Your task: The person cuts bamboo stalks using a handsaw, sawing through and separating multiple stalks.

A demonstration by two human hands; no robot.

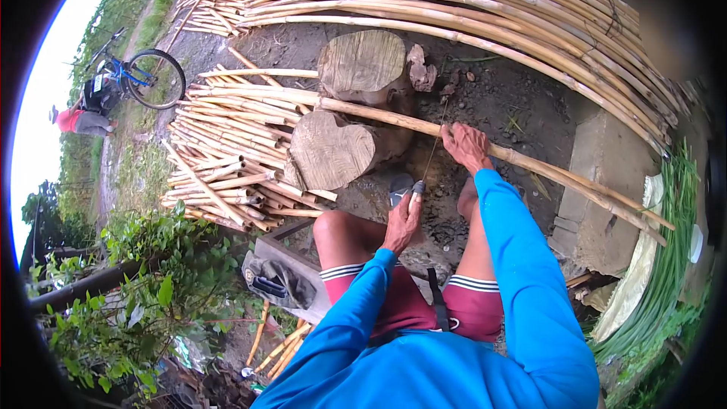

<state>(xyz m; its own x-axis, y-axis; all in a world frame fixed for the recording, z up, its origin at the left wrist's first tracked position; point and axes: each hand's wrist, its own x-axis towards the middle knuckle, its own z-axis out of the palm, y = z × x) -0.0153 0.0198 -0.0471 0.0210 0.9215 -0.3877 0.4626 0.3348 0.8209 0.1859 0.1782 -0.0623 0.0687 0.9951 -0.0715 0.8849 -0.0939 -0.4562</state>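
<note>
A long bamboo pole [379, 114] lies slantwise in front of me, its left part beside the upper log stump [363, 60]. My right hand [466, 145] is closed round this pole, right of the stumps. Lower down, my left hand [404, 220] grips a dark-handled tool [417, 188]. From the handle a thin blade [433, 153] runs up towards the pole, close to my right hand. The lower stump [332, 151] stands just left of the tool.
Cut bamboo pieces [227, 144] are heaped at the left. Long poles [454, 7] curve across the top. A concrete block [606, 189] and green stalks [674, 257] are at the right. A blue bicycle [125, 74] and a person in red [70, 121] are at the far left.
</note>
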